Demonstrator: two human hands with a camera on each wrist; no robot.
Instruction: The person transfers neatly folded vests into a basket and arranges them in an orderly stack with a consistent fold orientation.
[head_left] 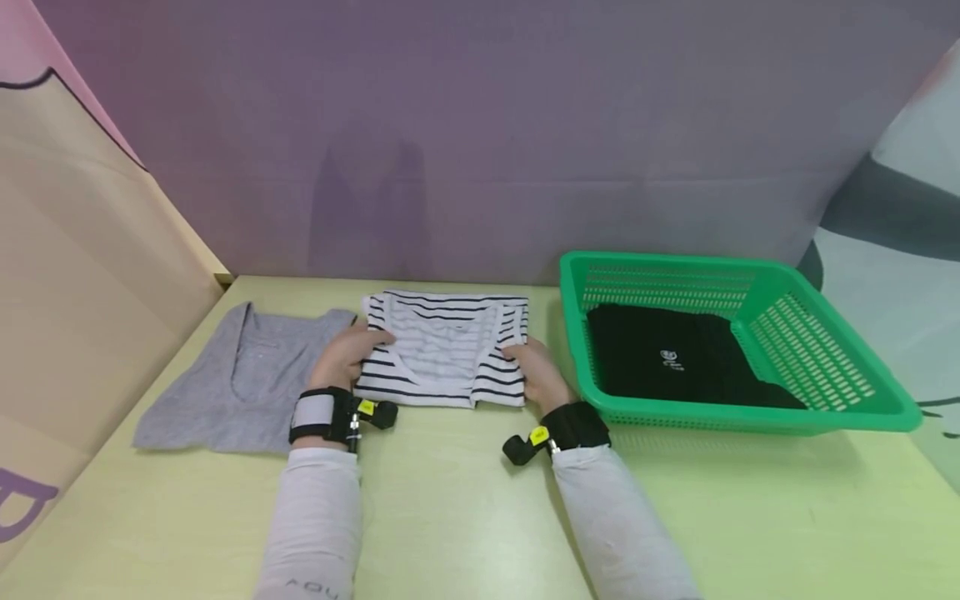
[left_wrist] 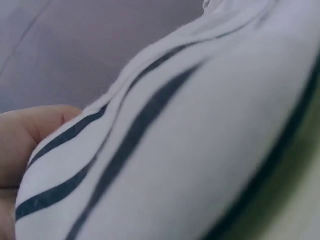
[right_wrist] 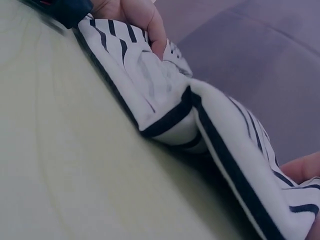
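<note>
White cloth with dark stripes makes up the folded garment (head_left: 442,354), which lies between the two hands at the far middle of the table (head_left: 457,508), its wide scooped neckline facing up; the left hand (head_left: 345,354) pinches its left edge, thumb on top of the cloth and fingers curled beneath; the right hand (head_left: 542,375) pinches the right edge in the same manner, thumb over the stripes; in the right wrist view the near edge bends into a fold, with shadow under it, though whether the whole garment is off the table cannot be told; to the left, a grey garment (head_left: 255,375) lies spread on the table, its right part reaching behind the left hand and wrist; to the right, near the right hand, stands a green basket (head_left: 750,417) with slotted walls; inside it a black garment (head_left: 675,333) lies flat toward the left, bearing a small white print (head_left: 671,360); a grey-purple backdrop (head_left: 487,150) hangs along the far edge of the table; each wrist wears a black band, and pale sleeves cover both forearms
</note>
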